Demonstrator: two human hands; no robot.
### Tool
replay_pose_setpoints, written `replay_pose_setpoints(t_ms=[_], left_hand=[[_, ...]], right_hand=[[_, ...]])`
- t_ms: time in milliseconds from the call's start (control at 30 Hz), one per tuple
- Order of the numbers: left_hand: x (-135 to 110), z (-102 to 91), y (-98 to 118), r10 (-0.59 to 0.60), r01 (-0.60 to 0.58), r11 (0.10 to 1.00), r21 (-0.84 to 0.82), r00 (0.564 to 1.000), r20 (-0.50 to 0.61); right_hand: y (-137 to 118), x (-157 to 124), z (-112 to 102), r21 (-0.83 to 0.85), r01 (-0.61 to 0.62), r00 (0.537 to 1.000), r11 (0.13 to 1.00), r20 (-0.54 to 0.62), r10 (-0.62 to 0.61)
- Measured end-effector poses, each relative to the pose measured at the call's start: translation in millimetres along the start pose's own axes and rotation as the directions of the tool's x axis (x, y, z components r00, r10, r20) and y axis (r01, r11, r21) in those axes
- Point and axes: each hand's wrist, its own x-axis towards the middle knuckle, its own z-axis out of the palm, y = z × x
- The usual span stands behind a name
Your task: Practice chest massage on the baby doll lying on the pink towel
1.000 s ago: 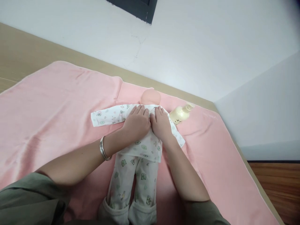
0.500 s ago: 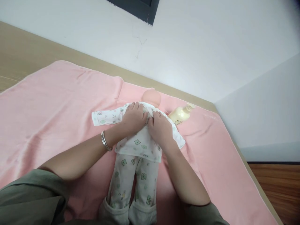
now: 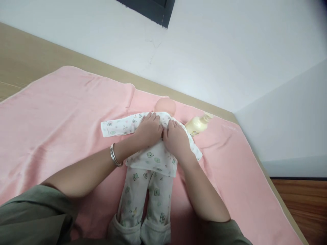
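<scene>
A doll's rounded head (image 3: 165, 105) shows at the far end of a white baby shirt (image 3: 150, 158) printed with small green animals. Matching trousers (image 3: 138, 190) cover its legs, with cuffs turned up at the bottom. On the chest, my left hand (image 3: 149, 129) has its fingers bent over the shirt front, thumb toward the middle. Close beside it, my right hand (image 3: 177, 137) holds the other side of the shirt front. Both thumbs nearly meet at the centre line; the cloth beneath the fingers is mostly hidden. One sleeve stretches out to the left, the other slants down right.
A pale yellow pump bottle (image 3: 198, 125) lies tilted just right of the doll's shoulder. Beneath everything spreads a wrinkled pink cloth (image 3: 66, 102) over a wooden surface (image 3: 30, 44). A white wall (image 3: 204, 51) rises behind, with a dark frame (image 3: 155, 12) at the top.
My left hand has shifted slightly right, closer to my right hand. The shirt's neckline now looks smoother and drawn together, and the left sleeve has been pulled slightly right.
</scene>
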Motion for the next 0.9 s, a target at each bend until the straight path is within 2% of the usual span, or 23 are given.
replay_pose_setpoints(t_ms=[100,200,267,400,533,700,900], left_hand=[[6.6,5.7,-14.1,0.083,-0.082,0.995,0.056,0.996,-0.018],[9.6,11.7,-19.5,-0.006,0.003,1.000,-0.030,0.993,-0.121],[9.8,14.5,-18.9,-0.071,0.060,0.995,-0.074,0.986,-0.150],[9.3,19.6,-18.3,-0.066,0.054,0.996,-0.076,0.983,-0.170],[9.8,25.5,-22.0,-0.045,0.030,0.997,-0.075,0.976,-0.212],[9.6,24.7,-21.1,-0.048,0.042,0.998,-0.038,0.982,-0.185],[8.7,20.8,-17.6,-0.065,0.060,0.998,-0.038,0.984,-0.165]], right_hand=[[-9.5,-7.1,-7.9,-0.019,0.026,1.000,0.999,-0.008,-0.026],[-12.0,-9.1,-11.6,-0.009,0.020,1.000,1.000,-0.021,-0.020],[-10.0,-7.9,-12.5,0.013,-0.004,1.000,1.000,-0.009,0.004],[-3.7,-3.7,-9.1,0.068,-0.045,0.999,0.997,0.011,0.045],[1.8,1.7,5.0,0.141,-0.039,0.998,0.989,-0.044,0.045],[7.5,9.1,20.0,0.193,-0.063,0.998,0.979,-0.013,0.066],[9.0,9.9,22.7,0.204,-0.054,0.998,0.977,-0.028,0.061]])
